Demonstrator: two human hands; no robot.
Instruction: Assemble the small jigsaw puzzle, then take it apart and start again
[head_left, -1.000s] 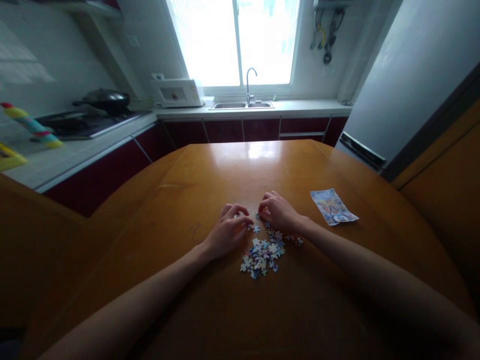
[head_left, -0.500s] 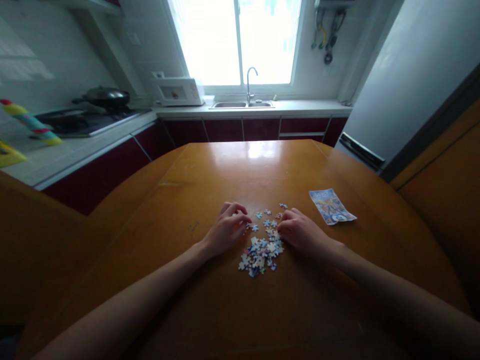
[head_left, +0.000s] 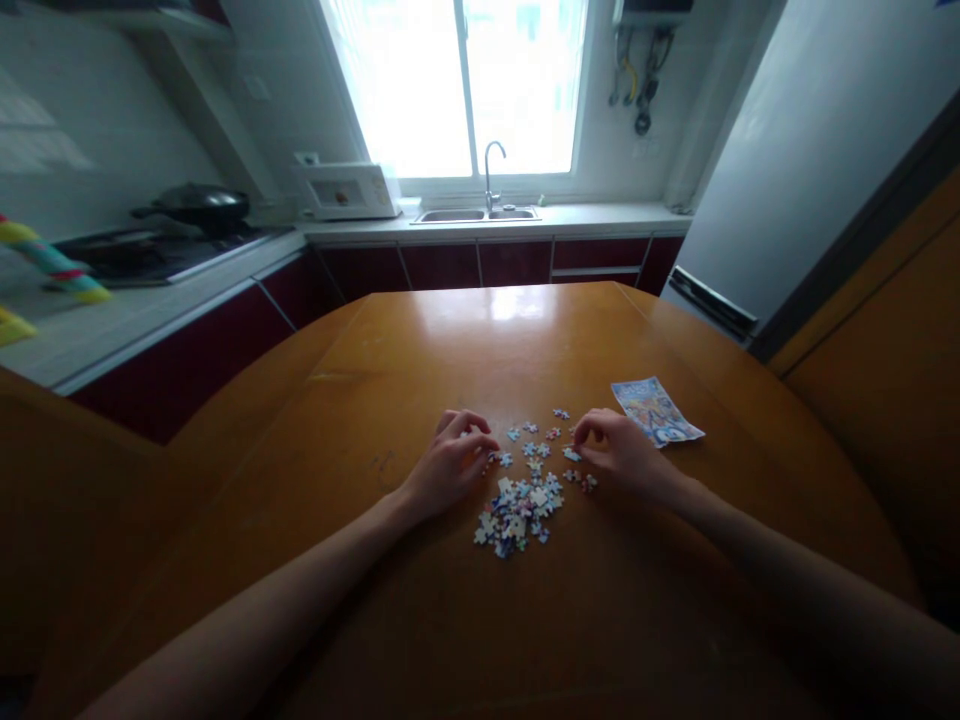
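Observation:
A heap of jigsaw puzzle pieces (head_left: 521, 512) lies on the wooden table (head_left: 420, 350) between my hands. Beyond the heap, several loose pieces (head_left: 535, 449) are spread out singly. My left hand (head_left: 457, 455) rests at their left side, fingers loosely bent and apart, its fingertips close to a small piece (head_left: 505, 459). On the other side, my right hand (head_left: 611, 445) pinches a light blue puzzle piece (head_left: 571, 454) between thumb and fingertips, low over the table. More pieces (head_left: 581, 480) lie just below that hand. Part of the left fingertips' contact is hidden.
A creased picture sheet (head_left: 658, 410) lies right of my right hand. Past the table are a sink (head_left: 450, 216), a microwave (head_left: 349, 192), a stove with a lidded pan (head_left: 199, 205), and a grey fridge (head_left: 750, 190) at the right.
My right hand has moved right, away from the heap, uncovering pieces below it and showing one at its fingertips. My left hand has stayed in place. The view has shifted slightly.

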